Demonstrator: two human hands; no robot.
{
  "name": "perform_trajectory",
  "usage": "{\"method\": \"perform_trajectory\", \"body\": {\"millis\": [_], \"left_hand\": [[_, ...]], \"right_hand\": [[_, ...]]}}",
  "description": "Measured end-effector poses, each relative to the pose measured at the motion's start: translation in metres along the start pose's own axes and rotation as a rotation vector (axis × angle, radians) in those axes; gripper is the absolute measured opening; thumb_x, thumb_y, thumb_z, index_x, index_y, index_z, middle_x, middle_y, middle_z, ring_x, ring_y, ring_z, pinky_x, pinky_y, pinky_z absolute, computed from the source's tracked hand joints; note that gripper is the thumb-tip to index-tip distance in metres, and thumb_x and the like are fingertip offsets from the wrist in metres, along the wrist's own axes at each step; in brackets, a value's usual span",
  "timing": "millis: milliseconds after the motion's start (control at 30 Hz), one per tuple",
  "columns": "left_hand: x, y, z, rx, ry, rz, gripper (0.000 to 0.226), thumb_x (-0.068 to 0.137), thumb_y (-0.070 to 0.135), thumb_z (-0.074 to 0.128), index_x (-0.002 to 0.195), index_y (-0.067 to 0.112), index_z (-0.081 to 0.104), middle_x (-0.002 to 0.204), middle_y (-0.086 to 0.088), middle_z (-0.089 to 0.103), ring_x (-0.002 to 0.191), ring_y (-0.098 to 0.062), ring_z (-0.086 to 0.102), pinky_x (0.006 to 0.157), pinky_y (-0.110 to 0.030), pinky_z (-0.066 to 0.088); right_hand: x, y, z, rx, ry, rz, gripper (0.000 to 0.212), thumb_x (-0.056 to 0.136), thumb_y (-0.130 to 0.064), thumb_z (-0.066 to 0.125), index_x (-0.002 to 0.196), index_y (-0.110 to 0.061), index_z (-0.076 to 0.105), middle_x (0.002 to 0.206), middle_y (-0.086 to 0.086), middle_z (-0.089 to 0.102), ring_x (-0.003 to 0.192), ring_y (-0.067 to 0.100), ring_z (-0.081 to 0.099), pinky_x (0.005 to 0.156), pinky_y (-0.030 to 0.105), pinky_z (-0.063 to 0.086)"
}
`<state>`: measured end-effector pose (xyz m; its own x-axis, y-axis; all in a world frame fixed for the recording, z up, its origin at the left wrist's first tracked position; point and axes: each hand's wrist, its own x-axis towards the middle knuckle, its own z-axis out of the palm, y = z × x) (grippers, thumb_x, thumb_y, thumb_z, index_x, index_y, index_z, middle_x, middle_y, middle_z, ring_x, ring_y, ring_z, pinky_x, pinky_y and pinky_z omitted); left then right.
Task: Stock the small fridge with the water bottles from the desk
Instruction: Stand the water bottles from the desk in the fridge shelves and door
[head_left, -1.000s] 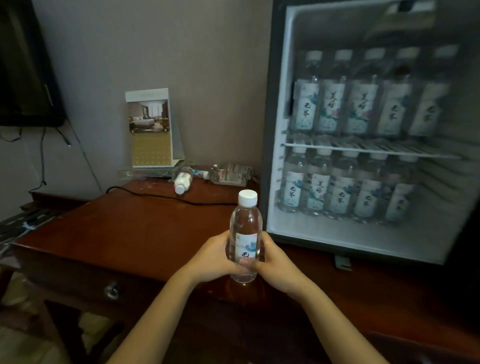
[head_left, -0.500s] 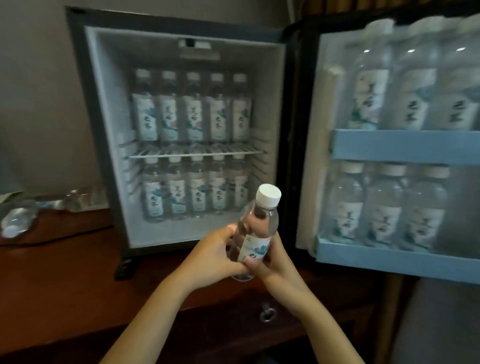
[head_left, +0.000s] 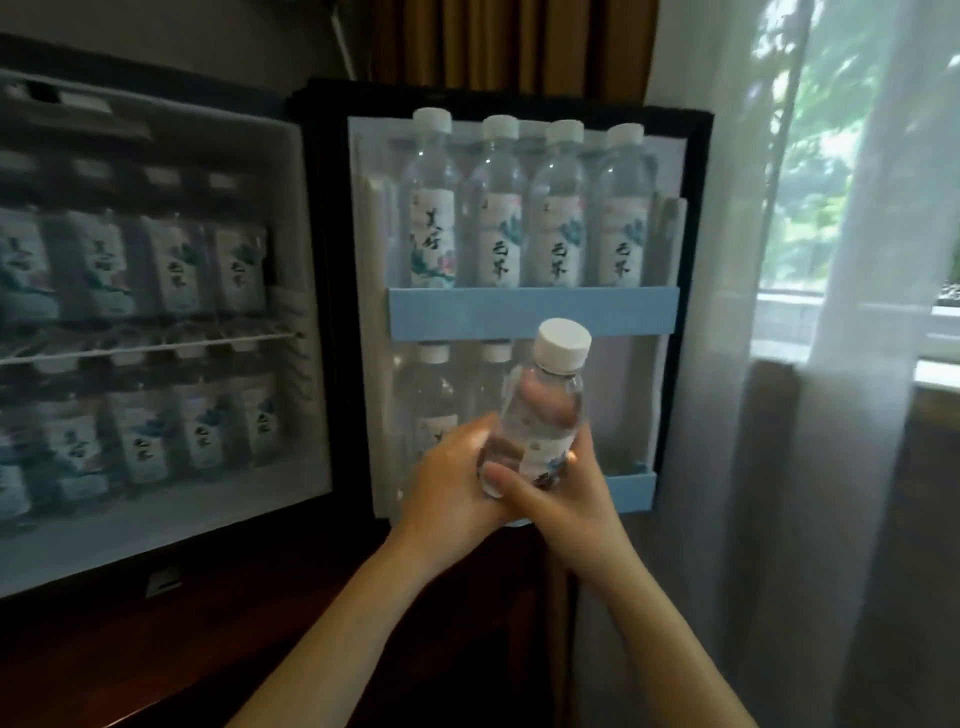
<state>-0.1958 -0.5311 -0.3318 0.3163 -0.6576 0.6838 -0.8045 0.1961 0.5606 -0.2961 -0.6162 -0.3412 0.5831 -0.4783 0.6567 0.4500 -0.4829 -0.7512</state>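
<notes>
While the small fridge stands open on the dark wooden desk, beyond the fingers its swung-out door carries two pale blue racks: four capped bottles fill the upper one, and at least two more bottles show in the lower one, just behind the knuckles. Both hands are closed around one clear water bottle, tilted slightly right, its white cap above the fingertips and its white label with blue print between them. The left hand wraps the base; the right hand clasps the label side.
</notes>
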Motion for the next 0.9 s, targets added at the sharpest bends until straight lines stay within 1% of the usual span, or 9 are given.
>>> {"method": "perform_trajectory", "body": {"millis": [67, 100, 200, 267, 367, 533, 733, 833, 900], "left_hand": [[0.011, 0.008, 0.021, 0.020, 0.014, 0.043, 0.045, 0.062, 0.052, 0.069, 0.105, 0.048, 0.056, 0.097, 0.032, 0.060, 0.096, 0.010, 0.056, 0.075, -0.004, 0.040], [0.017, 0.010, 0.030, 0.019, 0.017, 0.055, 0.051, 0.064, 0.050, 0.071, 0.112, 0.044, 0.057, 0.100, 0.029, 0.059, 0.099, 0.007, 0.055, 0.080, -0.007, 0.042], [0.032, 0.015, 0.051, -0.055, 0.011, 0.044, 0.060, 0.071, 0.030, 0.078, 0.125, 0.036, 0.051, 0.104, 0.019, 0.057, 0.099, -0.004, 0.058, 0.083, -0.027, 0.053], [0.041, 0.019, 0.060, -0.076, 0.009, 0.049, 0.057, 0.075, 0.022, 0.076, 0.123, 0.037, 0.049, 0.104, 0.021, 0.054, 0.095, 0.000, 0.058, 0.077, -0.022, 0.055], [0.051, 0.018, 0.068, -0.013, 0.028, 0.101, 0.042, 0.081, 0.014, 0.070, 0.120, 0.022, 0.059, 0.106, 0.011, 0.059, 0.090, -0.006, 0.060, 0.072, -0.011, 0.051], [0.054, 0.012, 0.072, 0.078, 0.051, 0.087, 0.033, 0.082, 0.004, 0.066, 0.114, 0.013, 0.063, 0.100, 0.007, 0.058, 0.085, -0.007, 0.059, 0.075, -0.007, 0.046], [0.053, 0.004, 0.074, 0.067, 0.082, 0.059, 0.034, 0.080, 0.000, 0.067, 0.111, 0.012, 0.063, 0.095, 0.010, 0.055, 0.076, -0.003, 0.058, 0.075, -0.007, 0.046], [0.053, 0.001, 0.074, 0.070, 0.097, 0.066, 0.035, 0.079, -0.004, 0.065, 0.111, 0.012, 0.063, 0.094, 0.010, 0.056, 0.076, -0.006, 0.059, 0.075, -0.011, 0.049], [0.052, -0.001, 0.074, 0.067, 0.105, 0.066, 0.035, 0.079, -0.006, 0.063, 0.110, 0.012, 0.064, 0.095, 0.008, 0.058, 0.081, -0.009, 0.061, 0.076, -0.014, 0.051]], "right_hand": [[0.002, -0.002, -0.021, -0.046, 0.080, -0.018, 0.060, 0.068, -0.032, 0.077, 0.117, -0.019, 0.045, 0.102, -0.011, 0.068, 0.097, 0.008, 0.066, 0.083, 0.028, 0.055], [0.003, -0.002, -0.031, -0.057, 0.108, -0.028, 0.055, 0.071, -0.027, 0.077, 0.116, -0.017, 0.047, 0.101, -0.012, 0.069, 0.095, 0.008, 0.067, 0.079, 0.023, 0.054], [0.011, 0.003, -0.061, -0.097, 0.188, -0.027, 0.044, 0.073, -0.009, 0.077, 0.107, -0.017, 0.051, 0.093, -0.014, 0.071, 0.085, 0.007, 0.069, 0.069, 0.014, 0.052], [0.016, 0.006, -0.074, -0.131, 0.254, -0.022, 0.044, 0.070, -0.012, 0.080, 0.101, -0.024, 0.052, 0.088, -0.016, 0.070, 0.080, 0.003, 0.069, 0.065, 0.012, 0.051], [0.022, 0.015, -0.089, -0.176, 0.332, -0.006, 0.043, 0.067, -0.018, 0.082, 0.097, -0.030, 0.053, 0.084, -0.020, 0.069, 0.077, -0.001, 0.067, 0.061, 0.009, 0.049], [0.029, 0.034, -0.098, -0.196, 0.395, 0.036, 0.043, 0.067, -0.019, 0.082, 0.095, -0.033, 0.053, 0.082, -0.014, 0.068, 0.077, -0.003, 0.065, 0.062, 0.010, 0.049], [0.039, 0.052, -0.099, -0.255, 0.370, 0.071, 0.043, 0.068, -0.017, 0.082, 0.095, -0.031, 0.051, 0.089, -0.015, 0.067, 0.079, -0.007, 0.064, 0.068, 0.009, 0.050], [0.037, 0.065, -0.098, -0.341, 0.307, 0.112, 0.048, 0.069, -0.024, 0.082, 0.105, -0.021, 0.049, 0.089, -0.015, 0.064, 0.074, -0.010, 0.061, 0.063, 0.005, 0.046], [0.037, 0.071, -0.097, -0.417, 0.276, 0.139, 0.056, 0.070, -0.029, 0.081, 0.113, -0.018, 0.048, 0.089, -0.011, 0.064, 0.070, -0.006, 0.059, 0.059, 0.004, 0.043]]}}
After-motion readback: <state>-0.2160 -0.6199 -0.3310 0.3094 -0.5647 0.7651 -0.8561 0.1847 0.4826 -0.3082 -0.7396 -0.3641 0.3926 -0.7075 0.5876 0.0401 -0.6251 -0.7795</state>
